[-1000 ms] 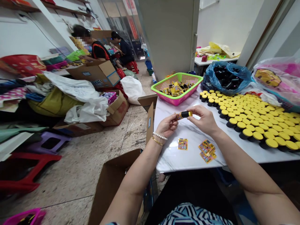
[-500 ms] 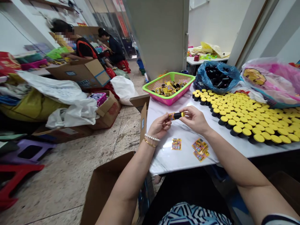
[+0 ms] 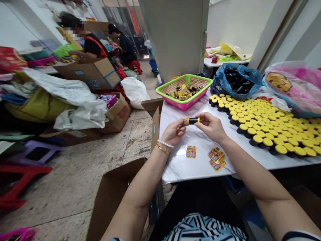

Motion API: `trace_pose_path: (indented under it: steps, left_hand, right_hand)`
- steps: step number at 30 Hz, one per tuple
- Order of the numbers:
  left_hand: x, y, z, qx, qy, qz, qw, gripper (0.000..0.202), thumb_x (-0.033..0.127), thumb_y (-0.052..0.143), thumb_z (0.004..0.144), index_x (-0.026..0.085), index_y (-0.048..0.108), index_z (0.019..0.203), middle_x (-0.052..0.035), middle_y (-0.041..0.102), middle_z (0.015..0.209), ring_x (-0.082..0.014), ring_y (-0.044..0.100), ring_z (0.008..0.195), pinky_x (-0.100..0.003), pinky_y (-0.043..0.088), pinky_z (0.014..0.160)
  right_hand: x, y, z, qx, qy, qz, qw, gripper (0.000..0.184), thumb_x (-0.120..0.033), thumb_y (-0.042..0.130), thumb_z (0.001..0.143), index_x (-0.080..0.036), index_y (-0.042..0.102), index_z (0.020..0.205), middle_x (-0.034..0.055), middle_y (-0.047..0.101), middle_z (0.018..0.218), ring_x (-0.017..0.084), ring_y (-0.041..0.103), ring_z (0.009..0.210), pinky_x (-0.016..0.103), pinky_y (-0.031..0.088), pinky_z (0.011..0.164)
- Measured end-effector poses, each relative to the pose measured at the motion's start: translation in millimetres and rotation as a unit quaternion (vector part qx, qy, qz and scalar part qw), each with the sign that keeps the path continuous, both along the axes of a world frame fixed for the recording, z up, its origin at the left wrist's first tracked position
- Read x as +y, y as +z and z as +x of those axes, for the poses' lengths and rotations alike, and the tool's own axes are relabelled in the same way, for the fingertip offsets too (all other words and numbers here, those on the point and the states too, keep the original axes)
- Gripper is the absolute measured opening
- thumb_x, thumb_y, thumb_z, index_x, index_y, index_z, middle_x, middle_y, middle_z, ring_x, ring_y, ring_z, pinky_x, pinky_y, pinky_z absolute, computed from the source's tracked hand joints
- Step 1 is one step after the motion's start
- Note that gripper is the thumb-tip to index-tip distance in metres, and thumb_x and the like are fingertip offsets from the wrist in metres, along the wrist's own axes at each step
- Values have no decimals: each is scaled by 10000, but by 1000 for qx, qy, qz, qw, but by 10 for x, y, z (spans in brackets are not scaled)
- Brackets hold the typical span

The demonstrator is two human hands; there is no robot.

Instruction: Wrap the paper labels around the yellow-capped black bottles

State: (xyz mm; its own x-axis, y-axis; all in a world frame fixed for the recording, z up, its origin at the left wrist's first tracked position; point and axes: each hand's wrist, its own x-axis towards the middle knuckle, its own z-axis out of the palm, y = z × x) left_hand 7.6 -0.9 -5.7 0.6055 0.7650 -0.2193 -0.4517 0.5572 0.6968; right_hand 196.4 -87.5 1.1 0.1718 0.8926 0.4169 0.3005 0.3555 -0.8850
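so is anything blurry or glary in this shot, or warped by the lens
Head view: glare whitens the marble table top at its near left; the wide lens leans the grey pillar; the nearer seated person at back looks slightly soft.

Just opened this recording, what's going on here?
A seated person holds a small black-and-yellow cylinder between their left hand and right hand, above a white marble table. Printed labels lie near the hands, and rows of black containers with yellow caps stand to the right. A pink-and-green basket holds small labeled items. A co-worker and a second co-worker sit farther back.
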Motion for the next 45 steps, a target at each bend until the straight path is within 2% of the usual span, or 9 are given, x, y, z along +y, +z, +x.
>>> trace_pose_path:
  steps: [4, 8, 13, 16, 23, 27, 35, 42, 45]
  left_hand:
    - [-6, -2, -10, 3, 11, 4, 1000, 191, 156, 801, 837, 99, 624, 883, 6, 572, 696, -32, 487, 500, -103, 263, 368]
    - [7, -12, -23, -10, 7, -3, 1000, 180, 154, 794, 845, 97, 627, 879, 9, 559, 682, -29, 469, 493, -105, 257, 367]
    - [35, 6, -32, -65, -11, -67, 996, 76, 76, 652, 941, 91, 614, 877, 2, 561, 699, -18, 459, 488, -101, 281, 376]
    - [34, 36, -31, -93, -19, -98, 991, 123, 75, 563, 996, 98, 602, 881, 1, 547, 697, -20, 464, 489, -98, 288, 380]
    - [-5, 108, -27, -79, -4, -115, 990, 124, 75, 524, 1014, 101, 596, 916, -22, 594, 731, -19, 452, 475, -100, 285, 371]
    - [-14, 120, -23, -72, 2, -117, 990, 93, 83, 580, 989, 104, 596, 900, -25, 607, 736, -17, 448, 469, -100, 281, 363]
    - [6, 81, -28, -68, -7, -109, 992, 105, 91, 581, 991, 94, 611, 891, -37, 625, 736, -21, 466, 479, -98, 294, 371]
    - [-22, 42, -8, -38, -5, -74, 997, 106, 117, 659, 951, 108, 624, 851, -9, 598, 674, -36, 476, 467, -113, 298, 358]
    - [-13, 4, 12, -22, 6, -41, 999, 115, 154, 734, 907, 104, 645, 855, -7, 607, 672, -41, 501, 484, -115, 319, 367]
  right_hand:
    - [-4, -40, -24, 6, -11, -46, 999, 324, -400, 773, 826, -222, 686, 1082, 26, 777, 978, 177, 784, 732, 306, 649, 706]
    - [-9, -26, -44, 38, -24, -55, 997, 348, -413, 801, 815, -221, 690, 1083, 16, 766, 859, 193, 784, 687, 316, 654, 679]
    - [44, 37, -39, 234, 43, -54, 970, 425, -442, 868, 760, -214, 692, 1072, 39, 791, 979, 195, 787, 838, 408, 671, 863]
    - [85, 19, -40, 266, 61, -64, 960, 414, -440, 879, 752, -215, 704, 1053, 43, 793, 1047, 191, 772, 943, 436, 644, 959]
    - [116, -56, -38, 165, -6, -25, 986, 426, -439, 887, 729, -202, 727, 1044, 4, 731, 860, 161, 711, 806, 371, 649, 841]
    - [97, -36, -61, 136, -5, -12, 991, 420, -449, 869, 750, -205, 719, 1057, 14, 738, 886, 166, 714, 808, 369, 643, 833]
    - [77, -23, -116, 162, 23, -14, 986, 416, -406, 863, 766, -204, 709, 1096, 50, 785, 1012, 194, 757, 947, 381, 622, 954]
    - [13, -52, -139, 31, -76, 9, 997, 325, -384, 794, 796, -216, 718, 1064, 20, 754, 941, 188, 751, 873, 349, 649, 859]
    - [6, -38, -145, 35, -64, -11, 997, 310, -400, 765, 815, -228, 685, 1060, 13, 741, 986, 178, 756, 873, 331, 664, 819]
